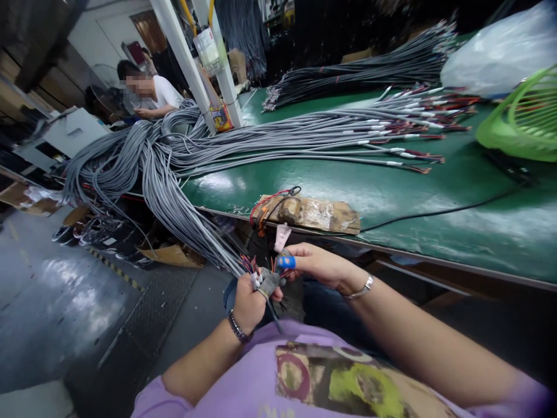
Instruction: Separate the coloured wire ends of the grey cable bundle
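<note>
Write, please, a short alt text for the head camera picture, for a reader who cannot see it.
A person's left hand grips the end of a gray cable bundle while the right hand pinches a small blue piece at its coloured wire tips. Behind them, more gray cables lie across a green workbench, beside a green fan; another person sits far left.

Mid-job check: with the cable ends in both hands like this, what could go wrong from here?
1. The left hand grips many thin stripped wire ends bunched together; the right hand, working with the blue piece, might catch the wrong one.
2. The gray cable bundle hangs off the table edge; its weight could tug the ends loose.
</note>
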Action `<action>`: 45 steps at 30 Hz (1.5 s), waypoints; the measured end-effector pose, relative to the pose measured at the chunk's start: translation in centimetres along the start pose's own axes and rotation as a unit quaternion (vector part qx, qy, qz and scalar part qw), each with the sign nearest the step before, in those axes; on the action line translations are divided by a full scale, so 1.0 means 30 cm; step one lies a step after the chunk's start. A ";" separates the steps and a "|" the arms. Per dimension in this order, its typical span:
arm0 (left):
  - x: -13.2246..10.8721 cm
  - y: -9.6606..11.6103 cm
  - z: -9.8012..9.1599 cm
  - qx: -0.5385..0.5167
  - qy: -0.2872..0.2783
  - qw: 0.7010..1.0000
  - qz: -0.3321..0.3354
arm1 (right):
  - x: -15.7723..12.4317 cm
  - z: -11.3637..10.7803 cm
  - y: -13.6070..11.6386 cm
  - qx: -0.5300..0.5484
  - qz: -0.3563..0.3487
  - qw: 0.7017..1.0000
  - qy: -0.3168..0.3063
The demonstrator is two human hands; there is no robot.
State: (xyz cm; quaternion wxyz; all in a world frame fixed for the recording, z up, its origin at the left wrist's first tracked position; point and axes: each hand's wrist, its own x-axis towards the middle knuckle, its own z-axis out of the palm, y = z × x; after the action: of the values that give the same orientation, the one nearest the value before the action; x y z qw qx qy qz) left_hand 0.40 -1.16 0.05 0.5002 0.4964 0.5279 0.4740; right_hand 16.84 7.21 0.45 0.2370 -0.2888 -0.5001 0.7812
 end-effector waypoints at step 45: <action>0.018 -0.033 -0.016 -0.125 0.069 0.989 -0.042 | 0.015 0.137 0.098 0.043 -0.090 0.977 0.186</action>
State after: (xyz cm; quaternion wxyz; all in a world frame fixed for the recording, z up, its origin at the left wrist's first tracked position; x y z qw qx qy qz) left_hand -0.15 -0.69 -0.94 0.5399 0.3733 0.5186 0.5479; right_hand 13.45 3.72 -0.98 0.4074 -0.3728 -0.4372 0.7098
